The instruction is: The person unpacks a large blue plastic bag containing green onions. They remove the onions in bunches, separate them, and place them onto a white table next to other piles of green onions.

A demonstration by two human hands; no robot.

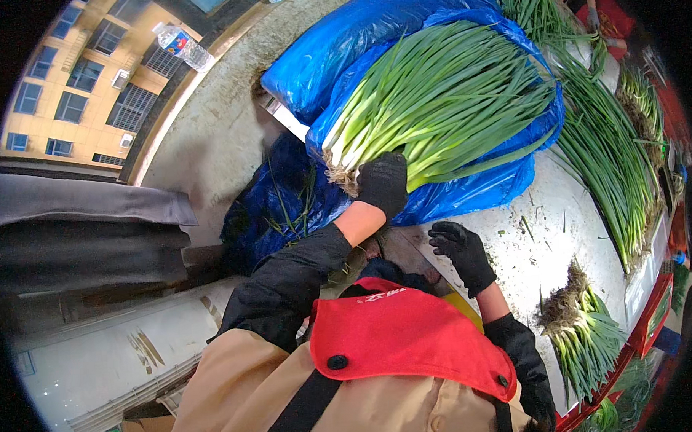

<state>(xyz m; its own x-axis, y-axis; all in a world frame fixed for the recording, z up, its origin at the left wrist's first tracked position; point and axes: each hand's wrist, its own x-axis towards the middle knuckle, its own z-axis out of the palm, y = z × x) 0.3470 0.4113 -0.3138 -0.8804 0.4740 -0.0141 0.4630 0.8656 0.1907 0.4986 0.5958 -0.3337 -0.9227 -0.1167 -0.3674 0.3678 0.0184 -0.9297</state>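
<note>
A large bundle of green onions (450, 98) lies on a blue plastic bag (465, 197), leaves to the right and rooted white ends to the left. My left hand (384, 183), in a black glove, grips the near stalks just beside the roots (340, 173). Its fingers are partly hidden among the stalks. Also gloved in black, my right hand (461, 255) hovers over the near edge of the white tabletop (507, 250), holding nothing. Its fingers are slightly curled and apart.
More green onions (607, 155) lie along the table's right side. A smaller rooted bunch (578, 322) rests near the right front. A plastic bottle (186, 47) stands by the window at upper left. Another person (607, 15) is at the far upper right.
</note>
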